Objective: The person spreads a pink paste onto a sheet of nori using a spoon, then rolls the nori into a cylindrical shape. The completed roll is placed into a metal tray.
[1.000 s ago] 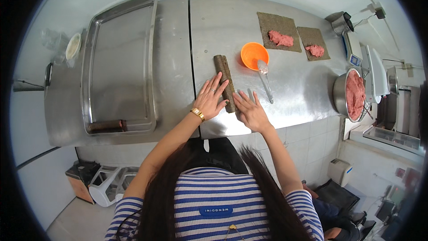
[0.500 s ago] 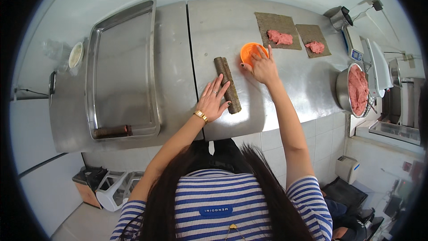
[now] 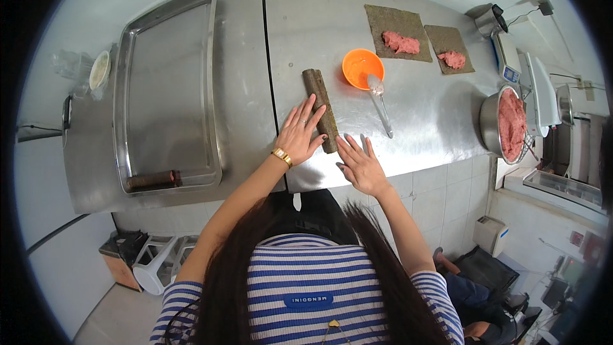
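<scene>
A formed roll [image 3: 316,86] is covered, ungripped, by the spread left hand [image 3: 299,137]; the open right hand [image 3: 362,167] is held empty beside it. Leftward, another roll [image 3: 152,181] is trayed; rightward, two topped sheets [image 3: 399,20] are left flat.

Food-preparation kitchen: steel table [image 3: 424,118], metal tray [image 3: 167,83], digital scale [image 3: 507,62], bowl [image 3: 489,129] of minced meat [image 3: 512,126].

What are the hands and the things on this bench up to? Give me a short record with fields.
Left hand: fingers laid on the dark roll
Right hand: beside the dark roll's near end, contact unclear
Orange bowl: right of the dark roll, spoon at its edge
Sheets: two, each bearing pink paste
Tray: at left, holding another roll
Metal bowl: at right, full of pink paste
</scene>
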Available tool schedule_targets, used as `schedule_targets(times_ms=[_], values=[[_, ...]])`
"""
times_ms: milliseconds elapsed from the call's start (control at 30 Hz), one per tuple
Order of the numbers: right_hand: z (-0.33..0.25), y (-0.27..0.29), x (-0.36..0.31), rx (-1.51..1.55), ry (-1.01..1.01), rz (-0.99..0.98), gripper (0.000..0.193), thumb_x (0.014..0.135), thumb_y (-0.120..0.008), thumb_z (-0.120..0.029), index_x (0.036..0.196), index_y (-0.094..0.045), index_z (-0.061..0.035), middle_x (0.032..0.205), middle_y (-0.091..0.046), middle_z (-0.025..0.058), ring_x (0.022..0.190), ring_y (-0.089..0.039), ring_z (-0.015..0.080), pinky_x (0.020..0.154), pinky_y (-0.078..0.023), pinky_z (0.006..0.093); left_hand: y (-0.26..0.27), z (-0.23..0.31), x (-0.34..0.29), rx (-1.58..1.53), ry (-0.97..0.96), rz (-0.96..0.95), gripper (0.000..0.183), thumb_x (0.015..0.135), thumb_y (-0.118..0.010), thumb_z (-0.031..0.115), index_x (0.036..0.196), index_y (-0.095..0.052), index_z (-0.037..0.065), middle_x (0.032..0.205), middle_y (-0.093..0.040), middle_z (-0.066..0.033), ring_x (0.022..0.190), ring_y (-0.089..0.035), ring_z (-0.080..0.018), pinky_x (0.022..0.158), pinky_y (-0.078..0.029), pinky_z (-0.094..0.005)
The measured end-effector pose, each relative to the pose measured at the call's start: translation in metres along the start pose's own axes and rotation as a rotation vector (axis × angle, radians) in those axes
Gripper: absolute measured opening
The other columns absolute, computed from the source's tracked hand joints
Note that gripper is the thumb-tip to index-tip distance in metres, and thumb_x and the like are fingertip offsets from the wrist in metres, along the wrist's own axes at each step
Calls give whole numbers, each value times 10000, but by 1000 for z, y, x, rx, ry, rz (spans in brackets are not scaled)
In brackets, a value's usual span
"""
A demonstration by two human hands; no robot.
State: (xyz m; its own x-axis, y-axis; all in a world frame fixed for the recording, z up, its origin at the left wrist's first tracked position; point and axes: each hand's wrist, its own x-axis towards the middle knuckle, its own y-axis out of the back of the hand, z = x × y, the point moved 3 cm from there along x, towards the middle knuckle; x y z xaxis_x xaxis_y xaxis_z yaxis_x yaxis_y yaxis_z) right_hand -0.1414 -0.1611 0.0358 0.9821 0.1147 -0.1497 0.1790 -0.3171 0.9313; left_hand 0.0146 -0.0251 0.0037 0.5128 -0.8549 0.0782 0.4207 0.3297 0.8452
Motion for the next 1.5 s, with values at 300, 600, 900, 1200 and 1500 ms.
schedule_targets(times_ms=[300,600,900,1200,1500], values=[[16,3,26,-61,-15,-27,592,860,-461,-205,1429,-357,-81,1513,-310,25,1423,-224,230,1148,-126,532,1,0,3,15,-1,-26,725,900,-539,375,1491,-195,136,1560,-79,-180,1412,-199,-353,1149,-166,-474],[50,13,136,40,76,186,618,778,-531,-64,1380,-405,-10,1497,-329,63,1389,-284,271,1144,-234,450,0,-1,1,-3,-18,-5,744,882,-566,363,1487,-207,121,1553,-93,-199,1412,-197,-363,1140,-173,-492],[1,27,136,298,-346,583,500,787,-599,-67,1249,-470,73,1207,-526,257,1125,-511,412,962,-426,440,24,-22,6,-268,-112,59,627,839,-542,57,1430,-335,80,1537,-193,-148,1388,-268,-330,1127,-244,-475],[-23,-1,127,234,-523,410,334,691,-614,30,994,-482,70,1013,-509,224,981,-531,372,817,-497,411,51,-38,94,386,-446,-254,380,802,-575,47,1169,-589,144,1220,-582,-22,1251,-463,-200,1139,-266,-433],[-34,-8,96,24,-348,374,170,730,-578,-28,892,-549,16,916,-556,153,881,-582,303,770,-506,379,53,-23,55,460,-385,-448,226,726,-687,140,947,-645,115,920,-635,-39,917,-609,-212,896,-429,-354]])
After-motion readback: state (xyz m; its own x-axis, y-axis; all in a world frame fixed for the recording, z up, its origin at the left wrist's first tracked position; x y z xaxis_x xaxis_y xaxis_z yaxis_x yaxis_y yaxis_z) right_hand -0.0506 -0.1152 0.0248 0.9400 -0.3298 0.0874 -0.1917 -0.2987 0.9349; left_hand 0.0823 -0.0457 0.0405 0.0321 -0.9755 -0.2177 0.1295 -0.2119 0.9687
